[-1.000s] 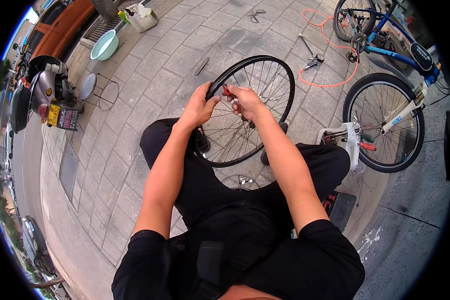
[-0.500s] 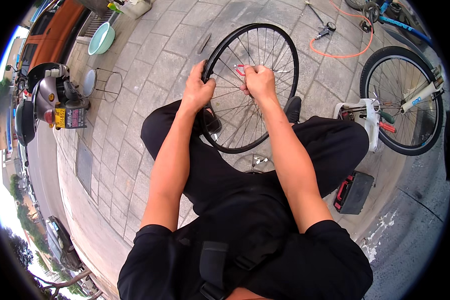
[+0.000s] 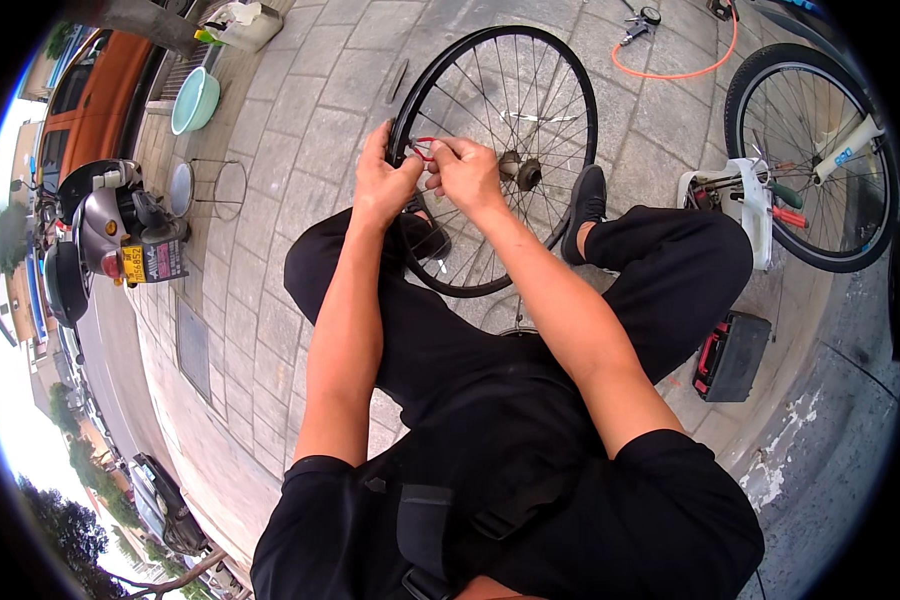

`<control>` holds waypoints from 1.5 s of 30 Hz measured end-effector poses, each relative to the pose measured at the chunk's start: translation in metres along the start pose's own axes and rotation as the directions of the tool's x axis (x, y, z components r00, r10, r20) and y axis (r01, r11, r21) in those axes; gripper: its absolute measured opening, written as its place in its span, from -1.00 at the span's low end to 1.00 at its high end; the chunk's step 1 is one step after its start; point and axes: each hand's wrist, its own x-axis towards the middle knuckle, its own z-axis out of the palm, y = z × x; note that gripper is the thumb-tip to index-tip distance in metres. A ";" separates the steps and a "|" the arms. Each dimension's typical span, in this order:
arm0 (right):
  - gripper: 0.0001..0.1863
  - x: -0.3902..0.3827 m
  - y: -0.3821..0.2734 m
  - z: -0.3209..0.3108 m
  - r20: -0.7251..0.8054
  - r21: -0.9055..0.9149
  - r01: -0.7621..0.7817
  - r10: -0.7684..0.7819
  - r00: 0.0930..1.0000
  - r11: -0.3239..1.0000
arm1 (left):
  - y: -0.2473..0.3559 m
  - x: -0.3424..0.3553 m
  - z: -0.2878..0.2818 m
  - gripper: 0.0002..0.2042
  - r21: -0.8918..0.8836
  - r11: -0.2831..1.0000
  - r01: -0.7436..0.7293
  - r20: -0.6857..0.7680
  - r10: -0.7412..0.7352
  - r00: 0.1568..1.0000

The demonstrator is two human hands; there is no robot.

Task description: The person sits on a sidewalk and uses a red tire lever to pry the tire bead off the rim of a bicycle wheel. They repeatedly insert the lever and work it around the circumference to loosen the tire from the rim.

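The black bicycle wheel (image 3: 585, 90) stands tilted between my legs, its spokes and metal hub (image 3: 526, 172) showing. My left hand (image 3: 384, 182) grips the rim at its left side, thumb inside, fingertips along the outer edge. Beside it, my right hand (image 3: 464, 174) is closed on a small red-handled tool (image 3: 426, 148) held against the spokes near that rim; the tool's working end is partly hidden by my fingers. My dark shoe (image 3: 586, 210) is just right of the wheel.
At right are a bicycle's front wheel (image 3: 735, 120), a white tool holder (image 3: 760, 215) and a black case (image 3: 732, 355). An orange hose with gauge (image 3: 638, 30) lies ahead. A teal basin (image 3: 195, 100), wire stool (image 3: 228, 188) and parked scooter (image 3: 105, 240) are at left.
My right hand and the red tool have moved left toward the rim beside my left hand. The view has shifted, so the wheel and hose sit higher in the picture.
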 end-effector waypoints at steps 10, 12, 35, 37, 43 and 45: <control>-0.64 0.000 -0.007 -0.009 0.123 0.234 -0.254 0.230 0.965 0.939 | 0.021 -0.006 0.003 -0.46 0.140 0.978 -0.157 -0.012 0.160 0.987; -0.64 -0.002 -0.009 -0.005 0.096 0.197 -0.232 0.217 0.972 0.952 | 0.019 -0.013 0.002 -0.49 0.141 0.973 -0.184 -0.035 0.191 0.981; -0.65 0.028 -0.029 -0.019 0.200 0.278 -0.581 0.545 0.814 0.765 | 0.046 -0.030 0.010 -0.63 0.277 0.929 -0.244 0.013 0.250 0.968; -0.67 0.017 -0.029 -0.025 0.269 0.244 -0.545 0.484 0.833 0.802 | 0.045 -0.030 0.013 -0.65 0.290 0.932 -0.219 0.005 0.227 0.974; -0.68 -0.010 -0.016 -0.033 0.393 0.349 -0.362 0.215 0.894 0.865 | 0.052 -0.030 0.020 -0.65 0.310 0.934 -0.176 -0.040 0.198 0.979; -0.79 0.004 -0.017 -0.039 0.301 0.473 -0.459 0.352 0.886 0.752 | 0.056 -0.029 0.019 -0.64 0.290 0.935 -0.204 -0.033 0.223 0.974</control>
